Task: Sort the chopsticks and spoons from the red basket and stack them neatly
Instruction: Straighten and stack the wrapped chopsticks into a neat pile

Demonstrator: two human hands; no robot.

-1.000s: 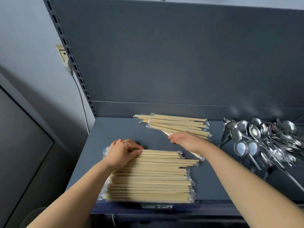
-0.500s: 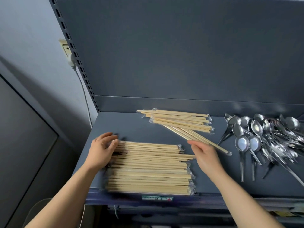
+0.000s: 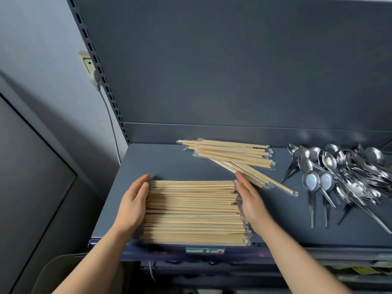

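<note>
A person's left hand point(image 3: 133, 205) and right hand point(image 3: 251, 202), fingers straight and held together, press flat against the two ends of a neat stack of wrapped chopsticks point(image 3: 194, 212) at the front edge of a dark grey shelf point(image 3: 161, 164). Behind it, a looser bundle of chopsticks point(image 3: 231, 154) lies near the back panel, a few angled out toward the right hand. A pile of metal spoons point(image 3: 343, 177) sits well apart at the right. A wall socket point(image 3: 88, 64) shows at left.

Spoons point(image 3: 343, 179) right of chopstick stack point(image 3: 194, 213).
</note>
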